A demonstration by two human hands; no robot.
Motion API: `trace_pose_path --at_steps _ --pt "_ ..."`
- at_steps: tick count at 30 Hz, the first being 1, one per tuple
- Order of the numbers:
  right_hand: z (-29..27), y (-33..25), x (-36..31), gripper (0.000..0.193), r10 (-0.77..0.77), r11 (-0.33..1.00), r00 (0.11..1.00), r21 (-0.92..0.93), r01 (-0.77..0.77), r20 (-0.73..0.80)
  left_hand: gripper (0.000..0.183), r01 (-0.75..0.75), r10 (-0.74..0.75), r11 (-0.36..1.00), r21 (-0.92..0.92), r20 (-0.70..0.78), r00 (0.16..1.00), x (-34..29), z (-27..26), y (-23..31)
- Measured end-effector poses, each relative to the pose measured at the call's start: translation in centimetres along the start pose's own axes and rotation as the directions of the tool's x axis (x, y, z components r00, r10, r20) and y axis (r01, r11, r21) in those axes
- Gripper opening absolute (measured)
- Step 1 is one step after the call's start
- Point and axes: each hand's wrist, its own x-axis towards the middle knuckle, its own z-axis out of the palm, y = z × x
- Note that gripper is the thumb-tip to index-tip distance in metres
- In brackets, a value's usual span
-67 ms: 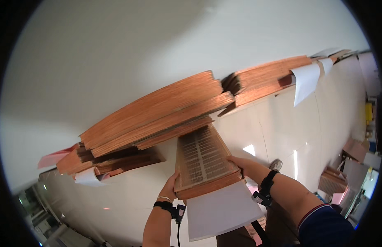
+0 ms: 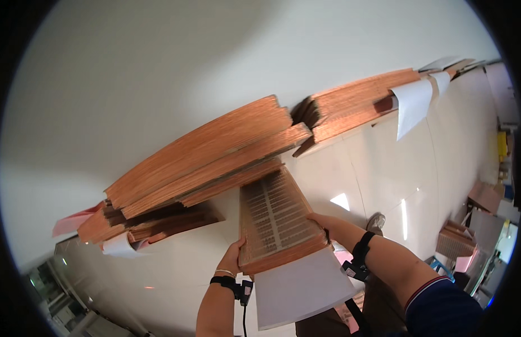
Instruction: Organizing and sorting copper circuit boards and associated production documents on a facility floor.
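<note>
Between both hands I hold a stack of thin copper-coloured panels (image 2: 280, 210), which look like circuit boards; the top one carries rows of small patterns. My left hand (image 2: 232, 256) grips its left edge near the close end, fingers partly hidden beneath. On the opposite edge, my right hand (image 2: 326, 223) is closed around the side. A white sheet of paper (image 2: 302, 289) hangs out from the near end of the stack. Its far end reaches up to a large pile of copper-coloured panels (image 2: 207, 154) leaning along the wall; whether they touch I cannot tell.
Another panel pile (image 2: 367, 92) stands farther right by the wall, with a white sheet (image 2: 412, 106) hanging from it. Pink paper (image 2: 78, 220) sticks out at the left. Pale tiled floor (image 2: 378, 163) runs alongside. A box-like stack (image 2: 456, 241) is at the far right.
The wall piles sit slightly farther left and higher in the picture. Both hands keep hold of the panel stack, which has barely shifted.
</note>
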Motion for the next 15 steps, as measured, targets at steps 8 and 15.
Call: trace_pose_path --at_steps 8,15 --pt "-1.5 5.0 3.5 0.066 -0.109 0.987 0.979 -0.139 0.086 -0.170 0.057 0.002 0.005 0.992 0.126 -0.056 0.998 2.2 -0.2 -3.4" --pt "-3.4 6.1 1.6 0.078 -0.193 0.952 0.958 -0.278 0.130 -0.213 0.065 0.009 0.008 0.988 0.151 -0.111 0.994 2.8 1.3 -7.9"
